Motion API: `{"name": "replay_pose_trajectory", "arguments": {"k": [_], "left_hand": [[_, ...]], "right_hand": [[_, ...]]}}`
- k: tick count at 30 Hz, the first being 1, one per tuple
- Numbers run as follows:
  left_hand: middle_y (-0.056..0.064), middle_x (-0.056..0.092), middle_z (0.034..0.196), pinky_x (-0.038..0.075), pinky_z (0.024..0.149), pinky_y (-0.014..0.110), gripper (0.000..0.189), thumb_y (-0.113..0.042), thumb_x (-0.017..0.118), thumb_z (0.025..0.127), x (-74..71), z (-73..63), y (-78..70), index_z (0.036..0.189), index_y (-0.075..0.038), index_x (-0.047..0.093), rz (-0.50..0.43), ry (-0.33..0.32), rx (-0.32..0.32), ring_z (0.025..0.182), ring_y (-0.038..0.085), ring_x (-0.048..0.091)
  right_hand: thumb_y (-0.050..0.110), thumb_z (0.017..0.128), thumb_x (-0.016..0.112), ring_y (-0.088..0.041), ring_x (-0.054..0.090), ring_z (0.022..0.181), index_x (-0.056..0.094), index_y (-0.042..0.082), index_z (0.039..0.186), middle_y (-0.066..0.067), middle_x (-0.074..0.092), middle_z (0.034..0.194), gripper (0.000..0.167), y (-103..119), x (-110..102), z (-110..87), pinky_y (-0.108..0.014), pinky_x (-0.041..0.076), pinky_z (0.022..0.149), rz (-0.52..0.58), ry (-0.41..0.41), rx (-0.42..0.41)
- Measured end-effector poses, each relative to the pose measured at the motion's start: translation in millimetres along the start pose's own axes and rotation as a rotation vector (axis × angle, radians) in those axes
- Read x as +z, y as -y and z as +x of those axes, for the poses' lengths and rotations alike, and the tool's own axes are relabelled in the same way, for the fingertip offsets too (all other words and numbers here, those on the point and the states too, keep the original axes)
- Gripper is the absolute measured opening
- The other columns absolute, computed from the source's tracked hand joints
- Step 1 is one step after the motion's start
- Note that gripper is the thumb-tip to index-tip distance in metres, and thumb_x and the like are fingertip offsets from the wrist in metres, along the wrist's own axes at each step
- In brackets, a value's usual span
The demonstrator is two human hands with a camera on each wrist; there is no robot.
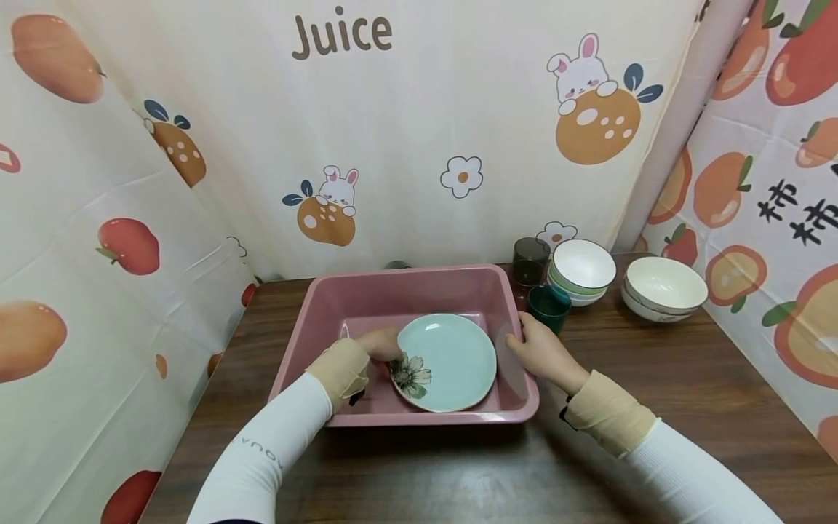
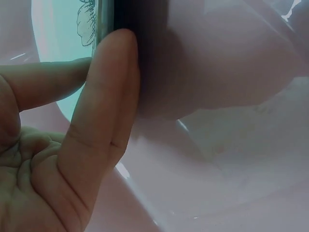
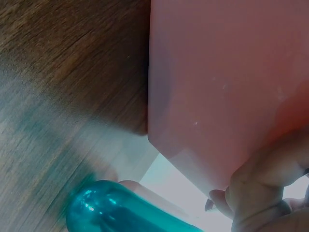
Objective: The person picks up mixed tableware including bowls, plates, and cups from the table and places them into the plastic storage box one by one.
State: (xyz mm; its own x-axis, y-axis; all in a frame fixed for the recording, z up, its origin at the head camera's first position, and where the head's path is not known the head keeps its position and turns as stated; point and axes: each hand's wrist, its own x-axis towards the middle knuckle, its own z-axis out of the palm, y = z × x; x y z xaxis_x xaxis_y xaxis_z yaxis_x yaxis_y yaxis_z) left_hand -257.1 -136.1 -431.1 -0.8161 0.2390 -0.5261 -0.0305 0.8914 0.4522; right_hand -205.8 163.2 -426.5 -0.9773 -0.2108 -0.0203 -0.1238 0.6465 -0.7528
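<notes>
A light blue plate [image 1: 455, 364] with a flower drawn near its left edge is inside a pink basin [image 1: 353, 420]. My left hand [image 1: 380, 343] reaches into the basin and pinches the plate's left edge; in the left wrist view the thumb lies on its patterned face and the fingers [image 2: 113, 72] go behind it. My right hand [image 1: 542, 351] grips the basin's right rim, thumb on the inner side. Close by the right fingers stands a dark green cup [image 1: 548, 309], which shows teal in the right wrist view.
Behind the green cup is a dark grey cup [image 1: 530, 260]. Stacked white bowls [image 1: 583, 266] stand beside it, and more stacked bowls [image 1: 664, 285] stand farther right. The basin sits on a brown wooden table [image 1: 432, 480], with printed curtains at the back and sides.
</notes>
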Motion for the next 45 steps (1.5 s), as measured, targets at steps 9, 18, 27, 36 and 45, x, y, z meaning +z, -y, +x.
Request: {"name": "replay_pose_trajectory", "arguments": {"k": [9,18,27,36,45], "left_hand": [[0.008,0.062,0.077,0.058,0.063,0.035,0.009,-0.006,0.062,0.084,0.4,0.3,3.2,0.089,0.0,0.058,-0.037,0.005,-0.009,0.054,0.016,0.06],[0.0,0.042,0.059,0.039,0.049,0.026,0.034,-0.017,0.059,0.09,-4.9,-0.9,-2.4,0.061,-0.013,0.042,0.081,-0.216,0.019,0.053,0.014,0.044],[0.019,0.062,0.12,0.048,0.096,0.047,0.043,-0.028,0.057,0.094,-20.3,-13.4,-8.0,0.126,0.001,0.053,-0.033,-0.393,0.077,0.111,0.032,0.06],[0.016,0.053,0.14,0.045,0.103,0.048,0.058,-0.031,0.057,0.097,-46.1,-40.6,-7.4,0.144,-0.004,0.039,-0.297,-0.552,0.206,0.125,0.034,0.054],[0.017,0.048,0.145,0.045,0.103,0.051,0.065,-0.031,0.058,0.098,-74.6,-96.6,9.1,0.15,-0.007,0.028,-0.372,-0.67,0.316,0.127,0.035,0.054]], "right_hand": [[0.012,0.096,0.05,-0.031,0.066,0.094,0.038,-0.013,0.136,-0.031,0.059,0.118,0.049,0.9,-0.2,-0.5,-0.047,0.058,0.079,0.003,0.002,0.0],[0.013,0.096,0.05,-0.031,0.066,0.095,0.039,-0.013,0.136,-0.031,0.059,0.118,0.048,0.0,0.0,-0.5,-0.047,0.058,0.08,-0.003,-0.006,-0.005],[0.013,0.096,0.05,-0.032,0.066,0.096,0.039,-0.011,0.136,-0.031,0.059,0.12,0.048,0.9,-0.2,-1.3,-0.048,0.058,0.081,0.025,0.002,0.007],[0.012,0.096,0.05,-0.034,0.067,0.098,0.037,-0.011,0.137,-0.032,0.058,0.121,0.049,1.0,0.1,-1.1,-0.049,0.057,0.08,0.042,0.013,0.009],[0.012,0.096,0.05,-0.033,0.067,0.096,0.039,-0.012,0.136,-0.031,0.059,0.119,0.047,0.4,-0.2,-1.4,-0.048,0.058,0.079,0.033,0.002,0.003]]}}
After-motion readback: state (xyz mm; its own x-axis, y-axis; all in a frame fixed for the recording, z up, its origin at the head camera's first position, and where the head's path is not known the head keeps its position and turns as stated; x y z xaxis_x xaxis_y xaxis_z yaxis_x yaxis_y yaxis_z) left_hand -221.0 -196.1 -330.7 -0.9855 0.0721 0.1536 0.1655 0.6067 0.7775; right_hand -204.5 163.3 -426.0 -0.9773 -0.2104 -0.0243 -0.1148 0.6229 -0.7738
